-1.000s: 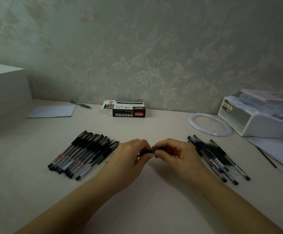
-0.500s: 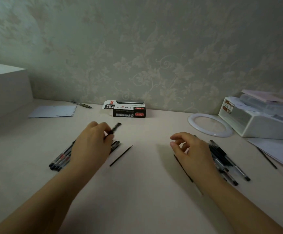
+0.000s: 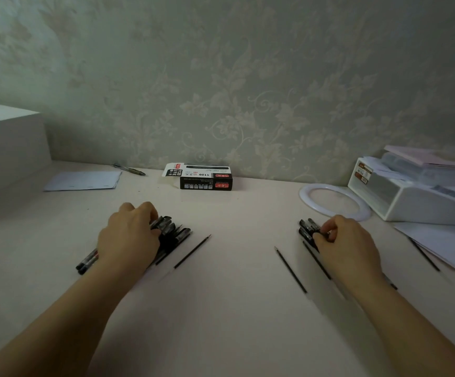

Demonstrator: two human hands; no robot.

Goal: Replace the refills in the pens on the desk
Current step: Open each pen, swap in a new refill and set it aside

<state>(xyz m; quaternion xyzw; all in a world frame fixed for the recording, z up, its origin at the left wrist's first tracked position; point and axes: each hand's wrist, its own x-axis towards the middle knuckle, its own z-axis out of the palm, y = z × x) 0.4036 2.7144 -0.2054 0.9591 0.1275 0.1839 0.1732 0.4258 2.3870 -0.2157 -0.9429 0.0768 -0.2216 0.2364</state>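
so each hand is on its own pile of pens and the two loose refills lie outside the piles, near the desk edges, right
Not quite. The head view shows the left hand on the left pile of pens and the right hand on the right pile, but the two loose refills lie between the piles, toward the middle of the desk, not near its edges.
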